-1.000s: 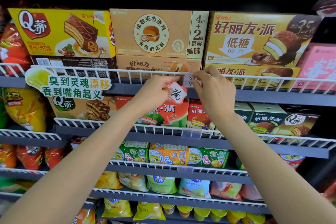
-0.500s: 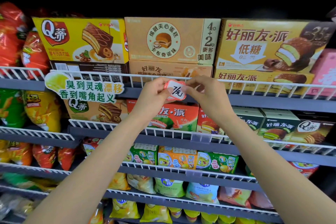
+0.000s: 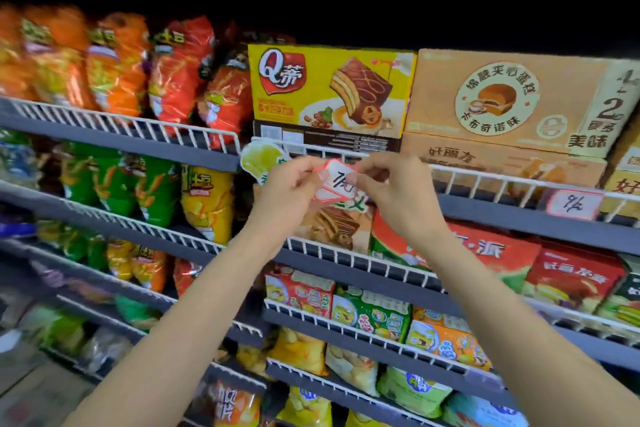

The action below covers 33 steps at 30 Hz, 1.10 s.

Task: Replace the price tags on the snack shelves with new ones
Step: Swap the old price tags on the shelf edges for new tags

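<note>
Snack shelves (image 3: pixel 346 263) were seen filling the view, wire-fronted, stocked with chip bags on the left and cake boxes on the right. A yellow cake box (image 3: pixel 329 90) sat on the upper tier directly behind the hands. A green and yellow promo sign (image 3: pixel 258 159) was clipped to the rail below it, partly hidden by the left hand (image 3: pixel 287 198). A price tag already mounted (image 3: pixel 573 205) was seen hanging on the rail well to the right. The left hand and right hand (image 3: pixel 398 198) were held close together in front of the rail, both pinching a red-bordered price tag (image 3: pixel 337 182), tilted, not yet attached. Risk judged: the small tag could be dropped through the wire front if either pinch was loosened. It could be creased or torn if pulled between both hands. It could be hung under the wrong product, since the view was blurred and the target slot could not be made out. The promo sign could be knocked loose by the left hand.
</note>
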Tool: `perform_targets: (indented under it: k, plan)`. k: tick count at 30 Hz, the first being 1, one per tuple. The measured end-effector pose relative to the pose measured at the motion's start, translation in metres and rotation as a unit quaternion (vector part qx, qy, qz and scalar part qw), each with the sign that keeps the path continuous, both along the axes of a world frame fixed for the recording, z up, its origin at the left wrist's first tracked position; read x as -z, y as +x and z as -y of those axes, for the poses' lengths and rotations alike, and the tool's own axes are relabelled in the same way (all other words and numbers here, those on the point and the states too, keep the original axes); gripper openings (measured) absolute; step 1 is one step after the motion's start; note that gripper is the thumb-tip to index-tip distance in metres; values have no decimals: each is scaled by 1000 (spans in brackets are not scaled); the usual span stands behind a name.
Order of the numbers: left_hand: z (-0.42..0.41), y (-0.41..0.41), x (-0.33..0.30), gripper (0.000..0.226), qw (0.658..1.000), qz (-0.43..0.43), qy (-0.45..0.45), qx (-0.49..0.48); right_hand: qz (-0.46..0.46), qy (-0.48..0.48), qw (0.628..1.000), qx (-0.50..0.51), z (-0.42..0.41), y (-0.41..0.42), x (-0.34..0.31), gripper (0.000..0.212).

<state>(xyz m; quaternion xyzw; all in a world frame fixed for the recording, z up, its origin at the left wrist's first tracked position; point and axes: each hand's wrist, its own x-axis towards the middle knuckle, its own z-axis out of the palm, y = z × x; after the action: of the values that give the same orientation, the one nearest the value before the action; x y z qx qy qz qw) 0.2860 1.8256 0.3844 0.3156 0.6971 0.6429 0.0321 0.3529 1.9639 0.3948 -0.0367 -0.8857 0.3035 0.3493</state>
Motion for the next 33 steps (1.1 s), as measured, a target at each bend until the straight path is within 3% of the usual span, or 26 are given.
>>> perform_targets:
  k: [12,17,24,33]
  plan:
    - [178,-159,3,19,1000,20,-1,-18,-9,-10,1000,2,180,-161,10,13]
    - [214,-200,2,21,998,66,25,-6,-1,-28,1000,-7,214,-207,9,12]
    - [268,-258,13,20,997,39,50,-48,5,-19,999,-35,256,-278,12,7]
    - [337,-368,18,37,990,66,40,-115,-38,-30,998,-48,328,-376,8,13]
